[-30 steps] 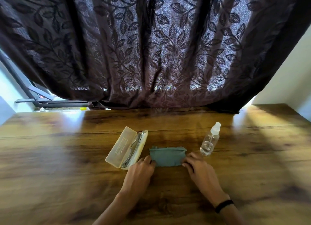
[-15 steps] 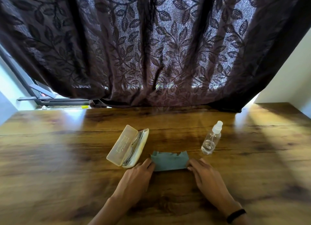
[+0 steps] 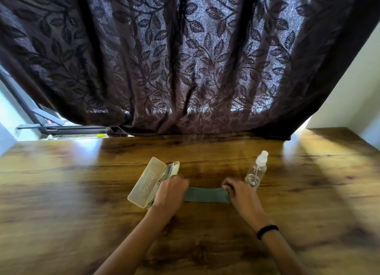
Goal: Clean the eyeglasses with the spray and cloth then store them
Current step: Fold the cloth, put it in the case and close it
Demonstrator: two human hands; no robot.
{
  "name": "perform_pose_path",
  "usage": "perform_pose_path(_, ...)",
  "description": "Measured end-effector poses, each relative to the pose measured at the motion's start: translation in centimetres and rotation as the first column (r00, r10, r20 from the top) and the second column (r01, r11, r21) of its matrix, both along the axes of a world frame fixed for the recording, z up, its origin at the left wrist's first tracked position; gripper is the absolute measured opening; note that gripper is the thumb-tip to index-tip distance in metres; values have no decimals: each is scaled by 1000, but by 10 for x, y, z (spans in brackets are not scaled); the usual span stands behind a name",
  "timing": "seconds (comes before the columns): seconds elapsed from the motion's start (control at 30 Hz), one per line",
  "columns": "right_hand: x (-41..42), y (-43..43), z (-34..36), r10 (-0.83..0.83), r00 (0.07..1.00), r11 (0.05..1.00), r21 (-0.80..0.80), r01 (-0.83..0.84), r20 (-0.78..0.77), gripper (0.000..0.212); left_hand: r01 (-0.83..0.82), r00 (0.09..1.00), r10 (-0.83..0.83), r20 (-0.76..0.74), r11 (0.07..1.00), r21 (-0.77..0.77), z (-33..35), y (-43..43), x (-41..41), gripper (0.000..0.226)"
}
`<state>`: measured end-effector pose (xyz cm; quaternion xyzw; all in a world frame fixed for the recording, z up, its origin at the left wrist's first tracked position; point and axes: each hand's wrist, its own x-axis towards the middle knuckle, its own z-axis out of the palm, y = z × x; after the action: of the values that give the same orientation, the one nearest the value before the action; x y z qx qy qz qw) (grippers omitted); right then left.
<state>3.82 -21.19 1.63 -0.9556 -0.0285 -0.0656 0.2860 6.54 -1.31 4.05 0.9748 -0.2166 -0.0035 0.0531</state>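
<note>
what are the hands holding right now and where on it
Both hold the green cloth by its ends: left hand at the left end, right hand at the right.

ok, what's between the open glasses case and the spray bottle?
Head view: the left hand and right hand, each gripping an end of the grey-green cloth, lie between the case and the bottle.

— Which colours are seen on the table (image 3: 82,192)?
— Warm brown wood grain is shown; a grey-green cloth (image 3: 206,195) and a pale cream case (image 3: 147,182) are laid there.
— And elsewhere?
— A clear bottle (image 3: 255,173) is capped white; the dark purple curtain (image 3: 185,59) is patterned with leaves; a black band (image 3: 267,231) is worn.
</note>
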Motion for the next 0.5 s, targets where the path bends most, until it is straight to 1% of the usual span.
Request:
perform_pose_path(0.13,3,2,-1,-32,998,999,-37,30,-55,14,-54,998,53,-26,997,-46,0,-1,3,17)
perform_pose_path(0.23,1,3,-1,-61,998,998,-36,59,-36,15,-120,992,111,-63,981,-154,3,-1,1,12)
perform_pose_path(0.3,-2,3,0,-71,998,996,-51,71,0,18,-145,989,133,-69,965,-219,5,-1,-1,13)
perform_pose_path(0.37,-4,2,-1,-48,999,995,-82,49,7,24,-107,994,98,-49,964,-244,6,-2,-4,15)
perform_pose_path(0.5,-4,2,-2,-1,998,991,-137,-8,-68,30,62,992,-85,-93,972,-227,-3,-14,-21,23)
